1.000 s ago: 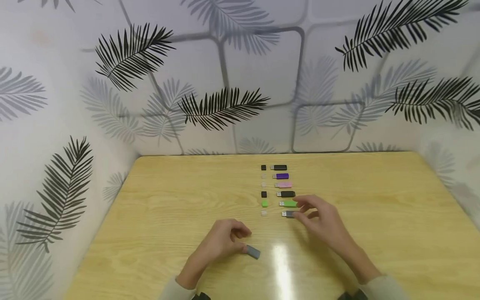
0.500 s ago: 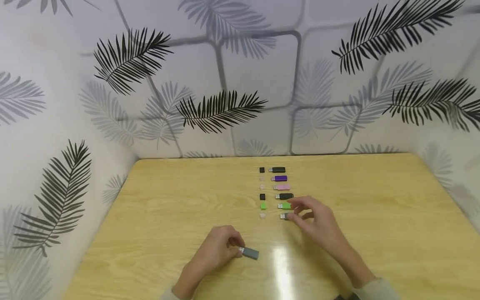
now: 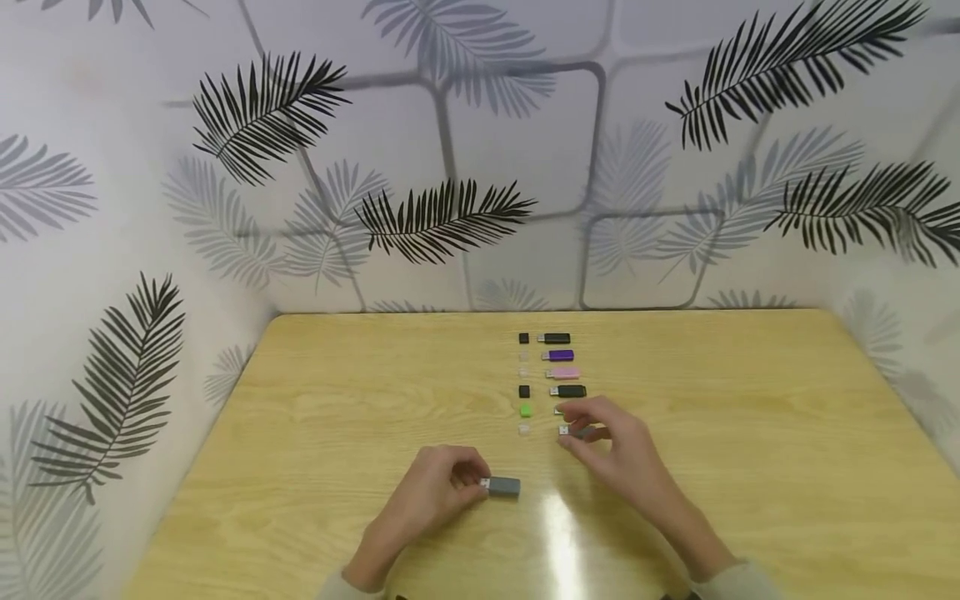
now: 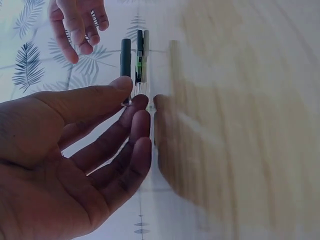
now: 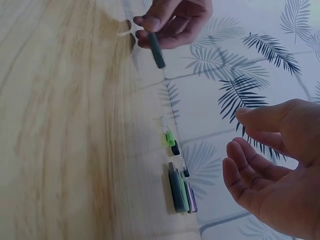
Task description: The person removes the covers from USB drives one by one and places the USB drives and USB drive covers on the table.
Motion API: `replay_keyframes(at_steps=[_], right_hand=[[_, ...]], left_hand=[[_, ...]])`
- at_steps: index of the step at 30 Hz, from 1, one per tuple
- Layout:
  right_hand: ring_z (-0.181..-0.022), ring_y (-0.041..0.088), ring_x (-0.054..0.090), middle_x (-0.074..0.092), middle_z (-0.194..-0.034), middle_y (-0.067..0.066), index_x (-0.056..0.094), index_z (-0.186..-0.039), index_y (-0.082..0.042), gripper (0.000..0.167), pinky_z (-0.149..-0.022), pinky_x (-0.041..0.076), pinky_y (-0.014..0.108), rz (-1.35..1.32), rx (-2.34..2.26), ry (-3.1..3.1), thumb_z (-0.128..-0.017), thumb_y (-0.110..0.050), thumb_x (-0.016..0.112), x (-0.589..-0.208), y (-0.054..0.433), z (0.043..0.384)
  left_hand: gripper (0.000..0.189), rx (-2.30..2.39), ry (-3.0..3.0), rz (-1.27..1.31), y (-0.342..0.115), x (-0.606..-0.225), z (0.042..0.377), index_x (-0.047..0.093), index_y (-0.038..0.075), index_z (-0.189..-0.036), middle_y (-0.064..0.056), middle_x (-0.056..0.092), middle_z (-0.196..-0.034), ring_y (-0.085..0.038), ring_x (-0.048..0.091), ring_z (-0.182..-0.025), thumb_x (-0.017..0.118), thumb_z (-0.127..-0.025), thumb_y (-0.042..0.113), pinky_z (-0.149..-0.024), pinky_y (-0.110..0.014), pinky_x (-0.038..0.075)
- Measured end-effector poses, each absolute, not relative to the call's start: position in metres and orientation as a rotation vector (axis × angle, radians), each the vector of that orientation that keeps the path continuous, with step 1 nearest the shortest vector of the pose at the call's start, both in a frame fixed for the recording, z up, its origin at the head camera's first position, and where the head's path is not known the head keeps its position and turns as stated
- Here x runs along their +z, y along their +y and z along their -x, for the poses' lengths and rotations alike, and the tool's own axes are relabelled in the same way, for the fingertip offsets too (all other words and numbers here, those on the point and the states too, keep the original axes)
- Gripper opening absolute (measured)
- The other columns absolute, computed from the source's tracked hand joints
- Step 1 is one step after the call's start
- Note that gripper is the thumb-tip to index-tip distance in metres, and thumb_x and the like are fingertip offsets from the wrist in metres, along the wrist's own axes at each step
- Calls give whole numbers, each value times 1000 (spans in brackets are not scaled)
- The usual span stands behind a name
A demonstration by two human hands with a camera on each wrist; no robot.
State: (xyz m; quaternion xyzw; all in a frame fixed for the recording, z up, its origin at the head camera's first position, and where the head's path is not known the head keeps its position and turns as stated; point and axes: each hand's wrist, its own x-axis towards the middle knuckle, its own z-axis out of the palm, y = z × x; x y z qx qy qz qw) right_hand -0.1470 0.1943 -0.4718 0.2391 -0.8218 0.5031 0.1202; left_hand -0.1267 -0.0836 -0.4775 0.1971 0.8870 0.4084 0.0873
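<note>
My left hand (image 3: 431,492) pinches the metal plug end of a grey USB stick (image 3: 504,487), its body pointing right, above the table. In the left wrist view, thumb and forefinger grip the stick (image 4: 126,57). My right hand (image 3: 618,442) hovers over the near end of a row of USB sticks, thumb and fingers apart with nothing between them. Beneath it lies a second grey USB stick (image 3: 564,431), partly covered in the head view. Behind that, the green stick is mostly hidden by the fingers; its body (image 5: 184,192) shows in the right wrist view.
Farther back in the row lie a black stick (image 3: 573,391), a pink one (image 3: 566,373), a purple one (image 3: 561,356) and another black one (image 3: 557,338). Left of them runs a column of caps, including a green cap (image 3: 525,410) and a clear cap (image 3: 523,430). A patterned wall borders the wooden table (image 3: 337,400).
The stick in my left hand has turned from slanting to nearly level, and its plug now shows at the fingertips. My right hand has shifted left over the row, covering more of the green stick.
</note>
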Motion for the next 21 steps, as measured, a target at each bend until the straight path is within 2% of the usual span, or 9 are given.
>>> replay_keyframes(at_steps=[4, 9, 15, 21], right_hand=[[-91, 27, 70, 71, -109, 4, 71, -118, -7, 34, -77, 61, 31, -753, 1496, -2400, -86, 1, 81, -471, 189, 148], [-95, 24, 70, 71, -113, 2, 71, -119, -7, 34, -79, 61, 32, -783, 1496, -2422, -87, -5, 82, -469, 183, 147], [-94, 24, 71, 72, -111, 4, 73, -114, -6, 32, -79, 61, 31, -830, 1513, -2417, -85, -2, 83, -468, 176, 144], [-89, 14, 70, 73, -105, -2, 76, -106, -7, 31, -75, 61, 27, -792, 1447, -2428, -79, 5, 85, -467, 176, 143]], left_hand=[[12, 1291, 2606, -571, -79, -475, 132, 77, 12, -95, 7, 72, -87, -5, 65, -77, 82, -86, 4, -71, -22, 56], [10, 1401, 2580, -573, -71, -467, 139, 77, 10, -96, 3, 74, -90, -10, 69, -80, 81, -88, 5, -72, -23, 58], [10, 1508, 2598, -575, -60, -460, 146, 77, 10, -97, 1, 76, -91, -11, 71, -81, 81, -88, 5, -71, -24, 59], [11, 1581, 2584, -601, -50, -452, 151, 77, 8, -98, 0, 76, -92, -11, 71, -80, 81, -88, 4, -70, -26, 60]])
